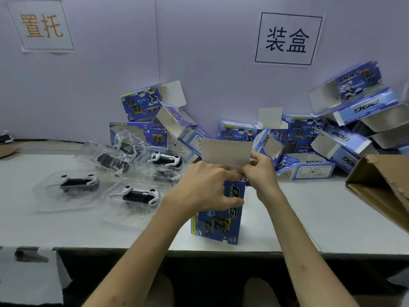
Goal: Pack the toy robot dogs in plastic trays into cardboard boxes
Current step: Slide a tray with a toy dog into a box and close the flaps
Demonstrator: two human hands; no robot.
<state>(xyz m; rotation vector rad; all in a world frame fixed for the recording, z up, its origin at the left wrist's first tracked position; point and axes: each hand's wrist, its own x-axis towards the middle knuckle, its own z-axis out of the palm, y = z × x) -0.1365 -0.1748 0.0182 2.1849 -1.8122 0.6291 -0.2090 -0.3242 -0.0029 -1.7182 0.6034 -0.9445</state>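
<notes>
A blue toy-dog box (218, 220) stands upright near the table's front edge, its grey top flap (226, 152) raised. My left hand (205, 187) grips the box's upper part, thumb across the front. My right hand (259, 171) pinches the box's top edge at the base of the flap. What is inside the box is hidden. Several black-and-white toy robot dogs in clear plastic trays lie to the left, among them one tray (73, 187) at the far left and another (139, 196) nearer the box.
A heap of open blue boxes (309, 138) leans against the back wall, more boxes (143, 105) at centre left. A brown corrugated carton (380, 187) lies open at the right edge. The white table (309, 218) ends in a front edge close to me.
</notes>
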